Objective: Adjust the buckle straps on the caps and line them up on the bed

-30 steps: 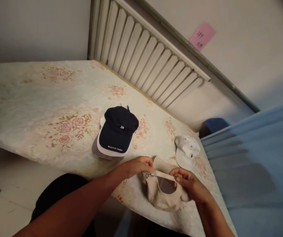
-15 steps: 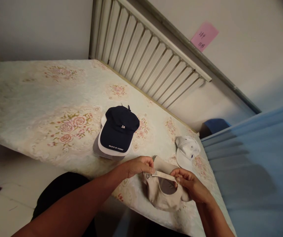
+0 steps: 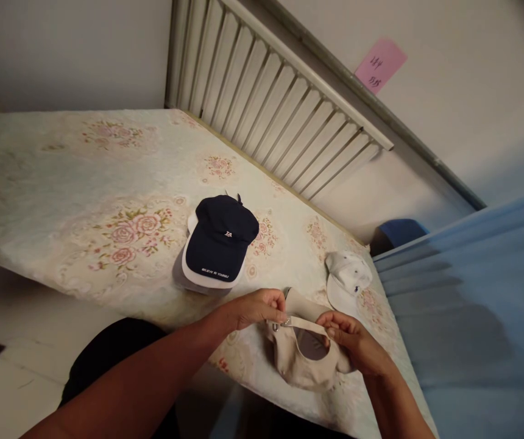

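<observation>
A beige cap [image 3: 305, 369] is between my hands above the near edge of the bed, its rear opening facing me. My left hand [image 3: 264, 306] pinches the cap's back strap [image 3: 308, 325] at its left end, beside a small metal buckle [image 3: 286, 322]. At the strap's other end, my right hand [image 3: 346, 338] is closed on the strap and the cap's side. To the left lies a navy cap [image 3: 223, 238] with small white lettering, stacked on a white-brimmed cap [image 3: 187, 268]. A white cap [image 3: 348, 277] with a small dark logo rests beyond my right hand.
A flowered cover [image 3: 152, 164] spreads over the bed. Behind it runs a pale slatted rail [image 3: 280, 103] along the wall, with a pink note [image 3: 381, 65] above. A blue curtain [image 3: 476, 305] hangs at the right, near a dark blue object [image 3: 399, 235].
The strap and buckle have shifted very slightly between my fingers. Both hands keep nearly the same place, and the other caps have not moved.
</observation>
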`<action>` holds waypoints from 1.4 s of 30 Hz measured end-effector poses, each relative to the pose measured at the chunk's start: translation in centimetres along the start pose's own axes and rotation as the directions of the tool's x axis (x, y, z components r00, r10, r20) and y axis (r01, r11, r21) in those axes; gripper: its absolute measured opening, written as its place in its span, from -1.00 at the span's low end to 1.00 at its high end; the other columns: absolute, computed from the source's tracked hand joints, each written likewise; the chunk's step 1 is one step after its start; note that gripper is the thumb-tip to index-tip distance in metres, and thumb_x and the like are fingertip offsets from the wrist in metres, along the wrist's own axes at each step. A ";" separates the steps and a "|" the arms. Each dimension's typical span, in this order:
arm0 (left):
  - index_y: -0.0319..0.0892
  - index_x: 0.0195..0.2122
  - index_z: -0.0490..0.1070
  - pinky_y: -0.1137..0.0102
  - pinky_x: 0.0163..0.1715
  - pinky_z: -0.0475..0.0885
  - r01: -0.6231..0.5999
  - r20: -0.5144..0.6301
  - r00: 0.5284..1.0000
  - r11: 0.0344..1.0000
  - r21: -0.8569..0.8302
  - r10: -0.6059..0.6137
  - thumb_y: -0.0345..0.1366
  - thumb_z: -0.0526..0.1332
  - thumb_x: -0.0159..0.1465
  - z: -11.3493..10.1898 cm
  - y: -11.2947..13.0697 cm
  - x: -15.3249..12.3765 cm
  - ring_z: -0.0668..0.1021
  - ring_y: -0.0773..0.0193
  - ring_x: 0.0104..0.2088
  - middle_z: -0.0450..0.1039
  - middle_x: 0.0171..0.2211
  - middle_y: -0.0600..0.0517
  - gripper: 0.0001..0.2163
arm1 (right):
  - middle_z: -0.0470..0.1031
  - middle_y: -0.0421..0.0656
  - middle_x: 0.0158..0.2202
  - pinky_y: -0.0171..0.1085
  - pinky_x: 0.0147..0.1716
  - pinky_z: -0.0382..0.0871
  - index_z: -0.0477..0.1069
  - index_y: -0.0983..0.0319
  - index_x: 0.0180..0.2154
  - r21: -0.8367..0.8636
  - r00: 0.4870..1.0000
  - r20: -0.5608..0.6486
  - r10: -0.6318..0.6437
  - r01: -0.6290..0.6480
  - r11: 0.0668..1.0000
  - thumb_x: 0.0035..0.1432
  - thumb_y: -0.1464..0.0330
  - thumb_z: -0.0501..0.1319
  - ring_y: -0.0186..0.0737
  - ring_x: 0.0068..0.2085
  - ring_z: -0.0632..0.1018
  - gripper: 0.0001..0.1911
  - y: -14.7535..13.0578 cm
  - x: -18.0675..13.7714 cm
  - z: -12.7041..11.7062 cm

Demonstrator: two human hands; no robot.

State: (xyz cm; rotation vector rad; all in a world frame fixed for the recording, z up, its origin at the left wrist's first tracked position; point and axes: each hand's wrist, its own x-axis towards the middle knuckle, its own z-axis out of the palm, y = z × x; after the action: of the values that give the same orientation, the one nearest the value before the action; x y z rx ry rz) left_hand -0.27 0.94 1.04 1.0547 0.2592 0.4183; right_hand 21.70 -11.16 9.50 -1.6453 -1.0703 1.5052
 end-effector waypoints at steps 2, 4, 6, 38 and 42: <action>-0.21 -0.45 0.31 0.50 -0.50 0.11 -0.011 -0.020 1.000 1.000 0.003 0.011 -0.25 0.33 -0.03 0.0 -0.2 0.1 0.32 0.45 -0.54 0.33 -0.57 0.18 -0.78 | 0.45 -0.25 -0.50 -0.38 -0.50 0.16 0.44 0.24 -0.28 -0.012 1.000 -0.004 0.003 -0.003 1.000 0.05 0.22 0.29 -0.43 -0.52 0.38 -0.76 0.0 0.0 0.0; -0.21 -0.44 0.31 0.50 -0.49 0.11 -0.018 -0.030 0.999 1.000 -0.002 0.018 -0.25 0.32 -0.01 0.0 -0.3 0.2 0.32 0.45 -0.53 0.33 -0.56 0.17 -0.79 | 0.45 -0.25 -0.49 -0.37 -0.49 0.17 0.43 0.24 -0.28 -0.055 1.000 -0.015 0.017 -0.018 0.998 0.06 0.21 0.28 -0.42 -0.52 0.38 -0.76 -0.3 -0.1 0.1; -0.21 -0.43 0.32 0.50 -0.49 0.11 -0.019 -0.026 0.999 1.000 0.000 0.019 -0.26 0.31 0.00 -0.1 -0.3 0.2 0.32 0.45 -0.53 0.33 -0.55 0.17 -0.80 | 0.45 -0.24 -0.47 -0.35 -0.46 0.19 0.42 0.23 -0.27 -0.161 0.999 -0.037 0.018 -0.023 0.987 0.08 0.22 0.25 -0.38 -0.49 0.40 -0.77 -1.1 -0.3 0.7; -0.23 -0.30 0.37 0.51 -0.41 0.20 -0.011 0.066 0.998 0.993 -0.122 0.019 -0.44 0.30 -0.06 -0.5 -1.3 0.9 0.40 0.48 -0.51 0.39 -0.50 0.17 -0.74 | 0.51 -0.19 -0.28 -0.26 -0.19 0.28 0.47 0.18 -0.26 -0.640 0.946 -0.016 -0.323 0.238 0.730 0.05 0.37 0.21 -0.22 -0.25 0.46 -0.84 -3.3 1.9 7.2; -0.22 -0.28 0.37 0.50 -0.37 0.24 0.010 0.134 0.991 0.990 -0.139 0.009 -0.47 0.31 -0.10 -0.8 -1.5 1.0 0.43 0.45 -0.46 0.43 -0.45 0.15 -0.69 | 0.45 -0.23 -0.39 -0.31 -0.33 0.26 0.44 0.22 -0.33 -0.596 0.962 -0.041 -0.269 0.193 0.779 0.04 0.35 0.21 -0.29 -0.36 0.41 -0.89 -3.2 2.1 6.9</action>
State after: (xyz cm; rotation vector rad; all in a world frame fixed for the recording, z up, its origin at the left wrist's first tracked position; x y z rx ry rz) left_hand 0.60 1.33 -0.69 0.9411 0.1090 0.3580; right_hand 14.40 -8.21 10.50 -1.8849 -1.7203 0.9332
